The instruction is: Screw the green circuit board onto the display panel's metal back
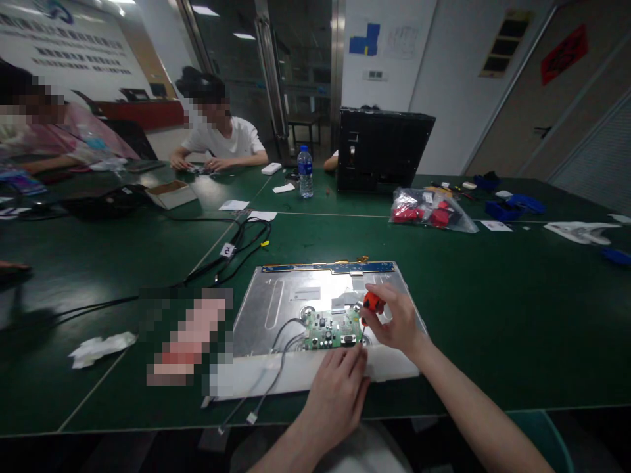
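A silver metal panel (pixel 256 315) lies on the green table, with a green circuit board (pixel 328 328) on its middle. My right hand (pixel 394 318) grips the orange and black handle of a screwdriver (pixel 373 303) from above; its thin shaft points down at the board's right edge. Just below the board, my left hand (pixel 340 387) rests on the panel's white lower strip (pixel 280 376), fingertips near the screwdriver's tip. What is between those fingers, if anything, is hidden. Grey cables (pixel 283 358) run from the board's left side over the strip.
Black cables (pixel 241 240) and a crumpled tissue (pixel 102 348) lie to the left. Farther back stand a water bottle (pixel 305 174) and a black monitor-like box (pixel 384 151), beside a plastic bag with red parts (pixel 431 211). People sit across the table at the left.
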A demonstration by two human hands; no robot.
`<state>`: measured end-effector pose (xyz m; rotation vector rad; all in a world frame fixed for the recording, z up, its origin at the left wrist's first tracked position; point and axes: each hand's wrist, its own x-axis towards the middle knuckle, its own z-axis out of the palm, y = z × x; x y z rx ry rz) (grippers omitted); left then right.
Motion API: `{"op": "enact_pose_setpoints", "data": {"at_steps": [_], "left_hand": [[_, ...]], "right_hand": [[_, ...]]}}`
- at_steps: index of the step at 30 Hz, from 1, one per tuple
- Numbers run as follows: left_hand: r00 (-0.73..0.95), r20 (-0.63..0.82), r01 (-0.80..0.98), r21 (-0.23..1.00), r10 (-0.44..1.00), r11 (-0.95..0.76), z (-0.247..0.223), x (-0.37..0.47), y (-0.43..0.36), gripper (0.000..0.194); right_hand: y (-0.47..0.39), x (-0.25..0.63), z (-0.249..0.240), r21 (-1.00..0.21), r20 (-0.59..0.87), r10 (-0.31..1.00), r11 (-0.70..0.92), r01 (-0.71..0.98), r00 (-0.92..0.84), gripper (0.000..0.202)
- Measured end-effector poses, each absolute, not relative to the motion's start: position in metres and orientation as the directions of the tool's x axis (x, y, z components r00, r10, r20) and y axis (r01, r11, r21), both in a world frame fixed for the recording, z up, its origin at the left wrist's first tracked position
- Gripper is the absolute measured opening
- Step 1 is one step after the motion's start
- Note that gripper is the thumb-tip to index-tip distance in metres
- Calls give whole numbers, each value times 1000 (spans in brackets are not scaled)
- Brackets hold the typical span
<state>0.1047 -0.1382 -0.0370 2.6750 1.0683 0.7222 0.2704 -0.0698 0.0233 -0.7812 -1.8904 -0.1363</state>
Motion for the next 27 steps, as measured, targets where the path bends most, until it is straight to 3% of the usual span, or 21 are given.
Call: {"op": "enact_pose_setpoints", "data": {"at_steps": [8, 12, 14, 19, 27], "left_hand": [[630, 369, 607, 316, 684, -729, -34, 105, -139, 33], [624, 373, 602, 331, 687, -727, -37, 105, -138, 34], [623, 375, 597, 339, 686, -727, -38, 104, -138, 35], [616, 374, 595, 357, 694, -720, -39, 103, -138, 36], [618, 376, 595, 350, 690, -723, -36, 103, -139, 34]], "right_hand": [[-69, 276, 39, -353, 751, 601, 715, 604, -273, 11], [-71, 276, 71, -375, 493, 763, 620, 689, -419, 40], [-71, 272, 88, -268, 336, 820, 554, 788, -463, 55], [-68, 258, 116, 4, 94, 911, 403, 915, -402, 65], [-65, 268, 123, -9, -40, 874, 485, 875, -485, 31]]}}
